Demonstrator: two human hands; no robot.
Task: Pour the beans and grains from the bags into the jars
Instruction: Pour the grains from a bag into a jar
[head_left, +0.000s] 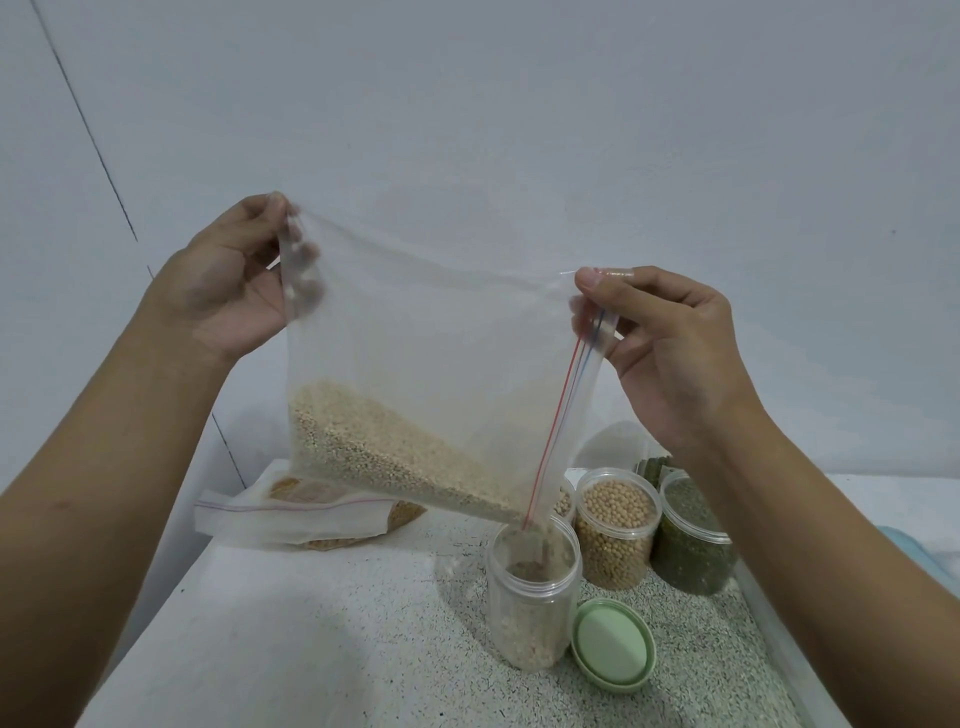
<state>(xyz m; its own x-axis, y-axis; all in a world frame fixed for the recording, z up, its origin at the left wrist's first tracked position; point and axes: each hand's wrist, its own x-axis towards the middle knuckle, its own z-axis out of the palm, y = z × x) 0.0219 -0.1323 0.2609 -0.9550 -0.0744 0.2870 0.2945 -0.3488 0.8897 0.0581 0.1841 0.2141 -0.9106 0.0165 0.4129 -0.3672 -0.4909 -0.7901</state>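
I hold a clear zip bag (436, 343) of pale small grains (384, 457) tilted above the counter. My left hand (234, 280) pinches its upper left corner. My right hand (670, 343) pinches the zip edge at the upper right. The bag's lowest corner points into an open clear jar (532, 597), and grains stream from it into the jar, which holds a shallow layer at the bottom.
A green lid (613, 644) leans against the open jar. Behind stand a jar of yellow beans (615, 525), a jar of green beans (691, 540) and another jar partly hidden. A zip bag of brown grains (306, 514) lies at the back left on the speckled counter (337, 649).
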